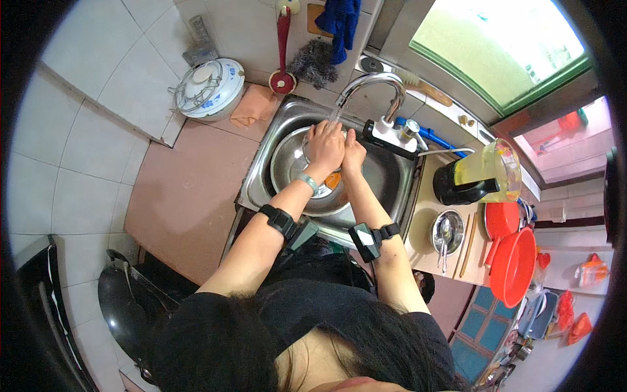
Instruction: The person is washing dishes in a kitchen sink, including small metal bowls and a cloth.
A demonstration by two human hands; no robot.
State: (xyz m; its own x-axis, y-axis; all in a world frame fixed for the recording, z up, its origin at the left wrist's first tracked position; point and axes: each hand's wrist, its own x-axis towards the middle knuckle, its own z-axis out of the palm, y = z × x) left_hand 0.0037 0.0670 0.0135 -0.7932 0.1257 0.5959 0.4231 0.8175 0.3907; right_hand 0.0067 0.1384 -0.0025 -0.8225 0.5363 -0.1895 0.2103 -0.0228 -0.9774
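Water runs from the curved chrome faucet onto my left hand, whose fingers lie over a clear, round-rimmed vessel, perhaps a glass bowl. Close against its right side, my right hand has its thumb up and its fingers mostly hidden. Both hands appear to hold this vessel, which they largely cover. Below them, a wide stainless steel basin sits in the metal sink. Something orange and something white show inside the basin under my wrists.
Right of the sink are a plastic pitcher, a steel bowl with spoons, chopsticks and a red plastic basin. A lidded enamel pot and an orange cloth lie left of the faucet. A black wok stands lower left.
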